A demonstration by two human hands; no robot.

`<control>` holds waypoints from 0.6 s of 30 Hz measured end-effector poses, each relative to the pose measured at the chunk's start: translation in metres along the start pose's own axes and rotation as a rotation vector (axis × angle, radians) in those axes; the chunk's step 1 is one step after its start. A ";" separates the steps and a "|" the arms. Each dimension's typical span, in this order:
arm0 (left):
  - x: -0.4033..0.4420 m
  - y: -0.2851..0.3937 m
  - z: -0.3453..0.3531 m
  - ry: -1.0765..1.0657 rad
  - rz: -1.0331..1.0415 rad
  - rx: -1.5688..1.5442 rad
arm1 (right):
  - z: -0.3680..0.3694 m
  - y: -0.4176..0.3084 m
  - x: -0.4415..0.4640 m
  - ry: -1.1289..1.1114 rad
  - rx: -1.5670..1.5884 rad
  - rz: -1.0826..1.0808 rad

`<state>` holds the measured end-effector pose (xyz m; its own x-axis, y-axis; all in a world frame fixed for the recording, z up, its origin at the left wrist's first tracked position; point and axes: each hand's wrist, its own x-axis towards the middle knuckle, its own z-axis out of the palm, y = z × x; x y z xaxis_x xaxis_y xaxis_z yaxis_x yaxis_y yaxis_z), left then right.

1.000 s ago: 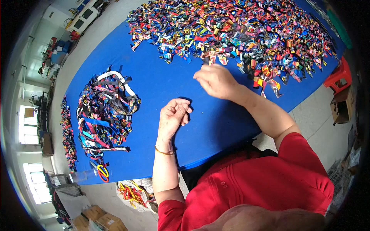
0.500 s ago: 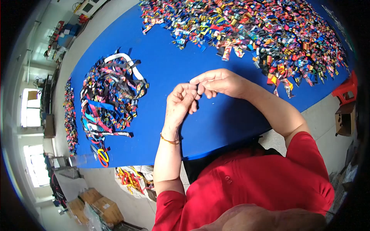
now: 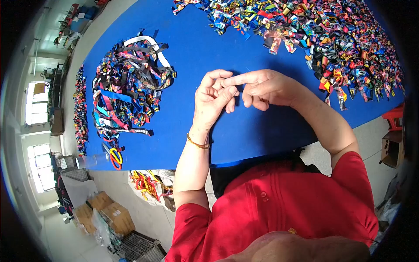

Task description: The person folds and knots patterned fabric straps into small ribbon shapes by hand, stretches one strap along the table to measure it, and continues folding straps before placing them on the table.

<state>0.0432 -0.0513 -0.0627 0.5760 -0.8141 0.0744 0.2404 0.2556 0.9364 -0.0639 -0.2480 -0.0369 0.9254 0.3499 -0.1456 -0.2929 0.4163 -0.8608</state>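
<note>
My left hand, with a thin band round its wrist, is raised over the blue table. Its fingers are curled and its thumb lies against them; whatever may be between them is hidden. From the right, my right hand reaches across with its index finger stretched out, the tip touching the left fingers. The other right fingers bend loosely downward, apart from the index finger, and nothing shows in them. Left of my hands lies a heap of patterned fabric straps.
A large pile of small colourful strap loops covers the far right of the table. Scissors with red and yellow handles lie near the front left edge, beside a clear cylinder. A bag of red and yellow straps sits on the floor.
My right index finger has straightened out along the left fingers, and the other right fingers have drawn apart from the left hand. The whole view has shifted slightly.
</note>
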 end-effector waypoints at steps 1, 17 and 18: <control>0.000 0.000 -0.001 0.001 0.001 0.000 | -0.001 0.001 0.000 -0.008 0.004 -0.003; 0.000 0.003 -0.001 -0.010 -0.028 -0.019 | 0.002 0.001 -0.003 -0.061 -0.038 -0.007; 0.000 0.003 -0.001 0.003 -0.042 -0.030 | 0.002 0.001 -0.004 -0.049 -0.064 -0.002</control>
<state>0.0444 -0.0497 -0.0600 0.5669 -0.8231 0.0341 0.2880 0.2368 0.9279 -0.0681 -0.2468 -0.0360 0.9128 0.3900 -0.1209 -0.2733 0.3635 -0.8906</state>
